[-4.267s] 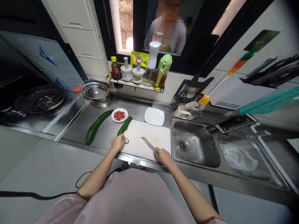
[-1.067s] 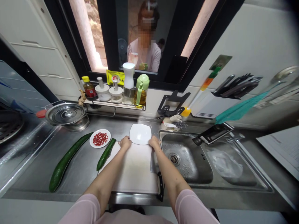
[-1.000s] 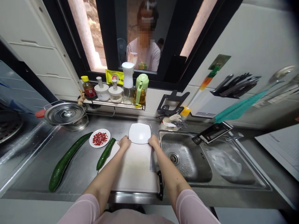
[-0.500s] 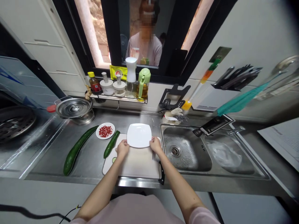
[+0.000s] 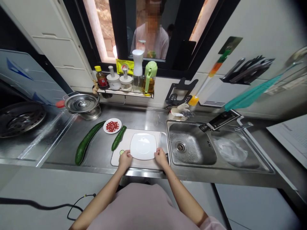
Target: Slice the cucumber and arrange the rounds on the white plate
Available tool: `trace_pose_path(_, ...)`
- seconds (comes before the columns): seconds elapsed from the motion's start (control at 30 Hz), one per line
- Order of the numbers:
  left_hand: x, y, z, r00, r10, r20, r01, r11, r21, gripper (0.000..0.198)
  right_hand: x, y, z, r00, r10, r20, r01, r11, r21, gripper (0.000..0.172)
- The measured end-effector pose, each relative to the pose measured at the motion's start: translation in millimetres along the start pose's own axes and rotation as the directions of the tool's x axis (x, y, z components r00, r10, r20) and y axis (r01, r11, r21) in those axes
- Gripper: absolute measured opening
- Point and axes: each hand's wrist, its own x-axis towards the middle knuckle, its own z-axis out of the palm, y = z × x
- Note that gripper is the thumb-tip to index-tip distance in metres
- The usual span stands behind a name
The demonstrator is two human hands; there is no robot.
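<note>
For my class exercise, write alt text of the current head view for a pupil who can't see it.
A person's left hand and right hand hold a white plate over a cutting board. To the left are a long cucumber, a shorter cucumber and a dish of red pieces; right, a sink.

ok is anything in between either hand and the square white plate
Nothing visible: the left hand and right hand both hold the square white plate by its sides. The cucumber slice lies by the left hand, the knife by the right; neither is between.
</note>
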Motion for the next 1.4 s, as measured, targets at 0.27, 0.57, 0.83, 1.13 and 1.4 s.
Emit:
trace_pose_path(0.27,-5,-9,-0.2,1.000,0.003,0.002,-0.003,0.999,0.048,0.031,-6,1,8,1.000,0.008,0.005,-0.007,0.999,-0.034,0.018)
trace_pose_path(0.57,-5,-11,0.5,1.000,0.004,0.003,-0.004,1.000,0.031,0.032,-6,2,13,1.000,0.015,0.000,-0.015,0.997,-0.073,0.016)
trace_pose_path(0.83,-5,-13,1.2,1.000,0.016,0.019,-0.016,1.000,0.013,0.033,-5,4,16,1.000,0.023,0.011,-0.021,0.993,-0.118,0.017)
trace_pose_path(1.13,-13,-22,-3.9,0.997,0.063,0.033,-0.059,0.992,-0.111,0.039,-11,-11,3,0.996,0.044,0.079,-0.023,0.967,-0.255,0.023)
trace_pose_path(1.4,-41,-58,-3.8,0.995,0.097,-0.035,-0.102,0.962,-0.253,0.028,-22,-40,-8,0.992,-0.124,0.031,0.124,0.885,-0.448,0.034)
